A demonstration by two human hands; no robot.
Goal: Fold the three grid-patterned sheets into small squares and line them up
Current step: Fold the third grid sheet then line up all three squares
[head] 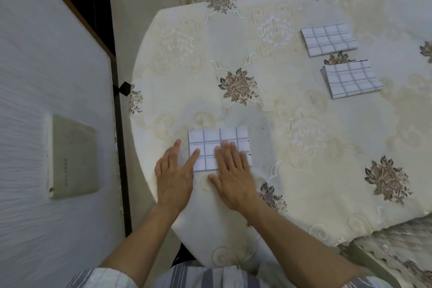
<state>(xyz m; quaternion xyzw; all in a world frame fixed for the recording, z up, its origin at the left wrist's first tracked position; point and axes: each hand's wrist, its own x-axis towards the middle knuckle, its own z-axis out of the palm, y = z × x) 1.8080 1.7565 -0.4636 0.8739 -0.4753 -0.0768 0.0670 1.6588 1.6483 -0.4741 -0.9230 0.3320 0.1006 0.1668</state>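
Head view: third sheet (219,140) lies folded near the tablecloth (233,54) front edge, well apart from far folded sheet (328,40) and nearer folded sheet (351,80) at right. Left hand (174,175) and right hand (231,175) are flat, fingers straight, pressing the sheet, nothing grasped. Rec.: press crease w/ edges flush, then align w/ the other two. Wall plaque (72,156): small writing, illegible.

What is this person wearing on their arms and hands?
Nothing on either. The left hand and right hand are bare, with no gloves, rings or watch showing, and both forearms are uncovered. At the bottom edge a shirt with grey and white stripes shows.
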